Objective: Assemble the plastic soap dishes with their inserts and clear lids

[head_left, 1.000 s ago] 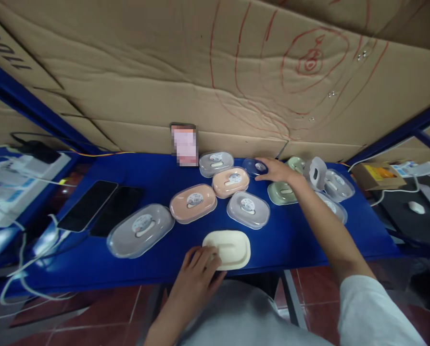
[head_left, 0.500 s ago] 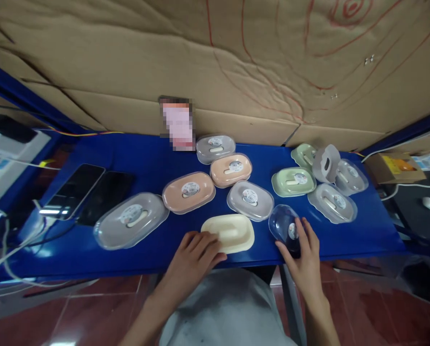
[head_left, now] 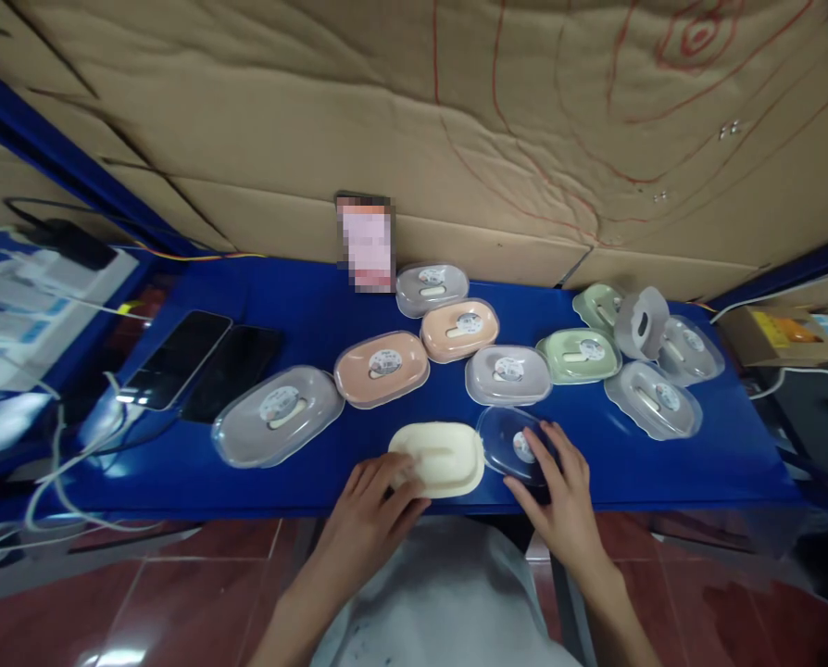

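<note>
Gripped at its right end by the right hand [head_left: 559,486], the lid [head_left: 498,440] is clear, so blue shows through it. That thumb sits at the near edge and the fingers lie over the top. On the other side, the left hand [head_left: 382,500] has its fingers on the left end of the cream dish [head_left: 450,459]. I can't tell if it pinches the dish or just rests there.

The dish lies flat near the front of the table [head_left: 303,486], with its long way going from left to right. The lid is just to the right of it, and leftward from the right hand. Its long way slants a bit, with the right end closer to the person. The two ends meet, or almost do; I can't tell if one sits over the other. The left hand is nearer to the dish, and the right hand is nearer to the lid.

Nothing stands between lid and dish. Just behind the lid is a gray box [head_left: 509,375], very close to its far edge. A green box [head_left: 582,355] sits behind and to the right. Two peach boxes [head_left: 382,369] are back to the left, well out of the way. Far left, a phone [head_left: 176,359] lies flat.
</note>
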Motion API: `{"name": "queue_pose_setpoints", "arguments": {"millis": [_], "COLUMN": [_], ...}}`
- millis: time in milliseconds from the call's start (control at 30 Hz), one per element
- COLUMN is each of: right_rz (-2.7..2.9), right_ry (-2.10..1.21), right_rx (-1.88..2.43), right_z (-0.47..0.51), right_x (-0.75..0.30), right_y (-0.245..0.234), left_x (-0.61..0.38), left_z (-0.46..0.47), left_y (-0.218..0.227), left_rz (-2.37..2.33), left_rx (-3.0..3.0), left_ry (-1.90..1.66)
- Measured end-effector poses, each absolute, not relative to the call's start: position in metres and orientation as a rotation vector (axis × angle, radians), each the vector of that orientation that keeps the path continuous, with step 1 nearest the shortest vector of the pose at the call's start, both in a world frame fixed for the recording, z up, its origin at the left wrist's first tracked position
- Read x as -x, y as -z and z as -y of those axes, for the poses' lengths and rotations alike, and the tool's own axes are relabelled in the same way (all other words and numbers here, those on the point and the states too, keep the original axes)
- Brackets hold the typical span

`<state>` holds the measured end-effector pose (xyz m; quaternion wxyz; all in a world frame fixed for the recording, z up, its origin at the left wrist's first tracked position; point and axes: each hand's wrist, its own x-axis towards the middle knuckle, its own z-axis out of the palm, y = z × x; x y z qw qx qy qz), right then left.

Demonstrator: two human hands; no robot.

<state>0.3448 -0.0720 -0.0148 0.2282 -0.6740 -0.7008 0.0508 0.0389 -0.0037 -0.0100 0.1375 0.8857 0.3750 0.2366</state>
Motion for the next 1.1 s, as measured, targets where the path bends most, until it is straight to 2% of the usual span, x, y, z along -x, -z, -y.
{"name": "queue_pose_setpoints", "arguments": {"millis": [367,567,700,833,867,933,1000,1100], "right_rz": [2.016,1.487,1.294,1.248,1.225,1.102,1.06,0.956], "right_ry": [-0.138,0.288,0.279,0.268,0.235,-0.18,-0.738,-1.172], "right_rx": [1.742,1.962,2.126,2.002,1.955,1.733,1.593,1.528], "right_z": [0.036,-0.027,-0.079,-0.056,-0.038,0.001,0.031,0.045], "right_x": [-0.349,-0.435,-0.487,-0.462,-0.444,-0.402,-0.358,-0.306], "right_y": [-0.017,-0.038,-0.047,-0.049,-0.047,-0.04,-0.03,-0.018], "left_x": [-0.037,-0.035,-0.034,-0.033,-0.033,-0.032,-0.03,-0.027], "left_z": [-0.011,-0.015,-0.017,-0.015,-0.015,-0.014,-0.014,-0.016], "left_y": [0.008,0.019,0.02,0.02,0.021,0.022,0.023,0.024], "left_rz": [-1.072,-1.094,-1.082,-1.121,-1.137,-1.181,-1.217,-1.172], "left_rx": [-2.575,-2.573,-2.531,-2.443,-2.424,-2.382,-2.34,-2.338], "left_ry": [-0.829,-0.852,-0.873,-0.885,-0.871,-0.836,-0.834,-0.848]}}
